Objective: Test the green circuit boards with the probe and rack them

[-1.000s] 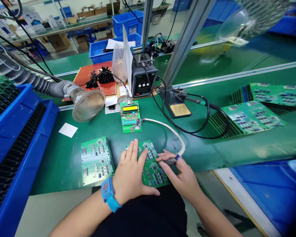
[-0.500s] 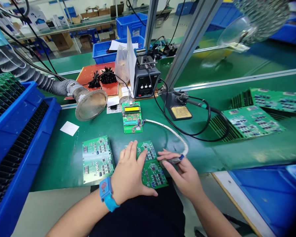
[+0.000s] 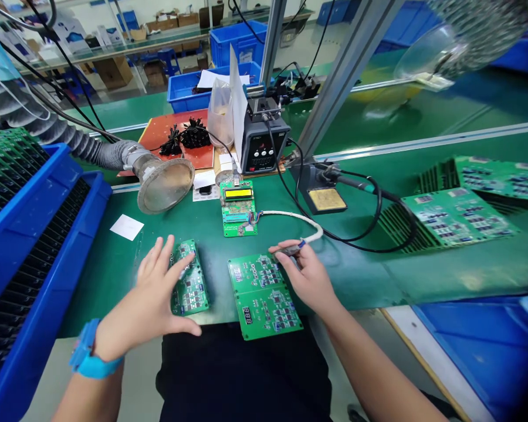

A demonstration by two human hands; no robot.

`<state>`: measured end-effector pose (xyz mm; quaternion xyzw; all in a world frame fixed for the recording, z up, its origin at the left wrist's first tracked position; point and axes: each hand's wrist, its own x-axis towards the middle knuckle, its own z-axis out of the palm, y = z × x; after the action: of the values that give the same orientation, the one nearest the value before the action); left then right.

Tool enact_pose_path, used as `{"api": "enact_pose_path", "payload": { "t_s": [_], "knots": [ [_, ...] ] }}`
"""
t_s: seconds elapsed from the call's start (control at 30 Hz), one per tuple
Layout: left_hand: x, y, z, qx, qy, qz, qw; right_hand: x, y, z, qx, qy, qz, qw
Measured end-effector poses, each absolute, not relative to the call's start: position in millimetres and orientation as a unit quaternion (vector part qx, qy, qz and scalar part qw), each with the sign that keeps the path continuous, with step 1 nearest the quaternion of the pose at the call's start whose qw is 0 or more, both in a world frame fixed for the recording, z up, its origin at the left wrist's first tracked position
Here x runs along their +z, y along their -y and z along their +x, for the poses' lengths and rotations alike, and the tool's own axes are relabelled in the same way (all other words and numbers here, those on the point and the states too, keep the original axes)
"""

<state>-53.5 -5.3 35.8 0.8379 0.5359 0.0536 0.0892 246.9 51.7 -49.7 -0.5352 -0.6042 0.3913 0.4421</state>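
My left hand (image 3: 152, 305), fingers spread, is over the left circuit board (image 3: 192, 287) and hides its left part. Whether the palm touches that board I cannot tell. In my right hand (image 3: 310, 278) is a grey probe (image 3: 290, 249) on a white sleeved cable (image 3: 286, 214), its tip at the upper right edge of the middle circuit board (image 3: 254, 293). That board lies flat, its lower edge reaching past the table edge, a three-digit display on its lower half. The cable runs to a small green programmer board (image 3: 239, 210) with a lit yellow screen.
Behind stand a soldering station (image 3: 264, 146) and an iron holder (image 3: 323, 196) with looping black cord. Stacked circuit boards (image 3: 457, 214) lie at the right. Blue bins (image 3: 92, 217) of boards line the left, beside a fume duct nozzle (image 3: 165, 184) and white paper (image 3: 127, 227).
My left hand has moved left from the middle board to the left board. My right hand has shifted up and left with the probe, along the middle board's right edge.
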Motion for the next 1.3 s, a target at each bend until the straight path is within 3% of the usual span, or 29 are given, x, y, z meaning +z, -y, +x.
{"api": "enact_pose_path", "payload": {
  "t_s": [0.07, 0.17, 0.3, 0.63, 1.1, 1.3],
  "knots": [
    [35, 12, -19, 0.109, -0.51, 0.849, 0.082, -49, -52, 246, 0.387, 0.611, -0.537, 0.433],
    [22, 19, 35, 0.124, -0.43, 0.881, 0.153, -45, -52, 244, 0.371, 0.628, -0.538, 0.423],
    [-10, 20, 70, 0.113, -0.46, 0.867, 0.152, -40, -53, 242, 0.358, 0.652, -0.537, 0.397],
    [-25, 21, 68, 0.14, -0.479, 0.851, 0.161, -40, -59, 236, 0.301, 0.676, -0.54, 0.401],
    [-27, 21, 71, 0.159, -0.482, 0.847, 0.158, -41, -57, 242, 0.345, 0.662, -0.524, 0.409],
    [-35, 22, 67, 0.222, -0.462, 0.841, 0.176, -41, -57, 241, 0.344, 0.666, -0.522, 0.408]
  ]
}}
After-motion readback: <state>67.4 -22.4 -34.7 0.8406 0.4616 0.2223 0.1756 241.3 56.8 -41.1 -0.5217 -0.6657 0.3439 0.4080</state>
